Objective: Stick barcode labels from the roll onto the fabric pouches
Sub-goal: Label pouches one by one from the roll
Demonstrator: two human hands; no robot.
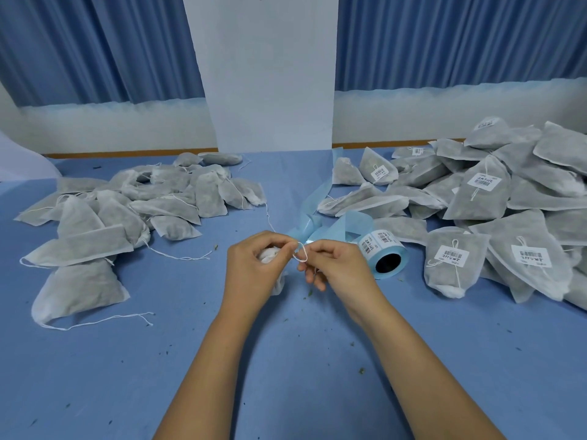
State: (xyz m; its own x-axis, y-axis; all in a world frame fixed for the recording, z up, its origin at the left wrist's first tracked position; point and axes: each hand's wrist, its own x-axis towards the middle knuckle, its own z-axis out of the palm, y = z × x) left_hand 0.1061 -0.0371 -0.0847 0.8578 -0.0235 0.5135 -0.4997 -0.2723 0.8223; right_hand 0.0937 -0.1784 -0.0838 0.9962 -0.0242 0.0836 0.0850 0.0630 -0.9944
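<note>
Cinching a fabric pouch [270, 255] at mid-table, with no label on it yet.

My left hand [251, 268] is curled round the pouch's bunched white neck, just above the blue table [286, 360]. My right hand [340, 268] pinches the drawstring [306, 254] between thumb and forefinger where it forms a small loop between the two hands. I judge this to be the closing step that comes before labelling. The label roll [382, 249] lies on its side just beside my right hand, its barcode labels facing up and the spent backing strip [313, 198] trailing away behind it. Next I would need to free the right hand, peel one label from the roll and press it flat on the pouch. The unlabelled pile [127, 211] sits to the left and the labelled pile [508, 201] to the right.
</note>
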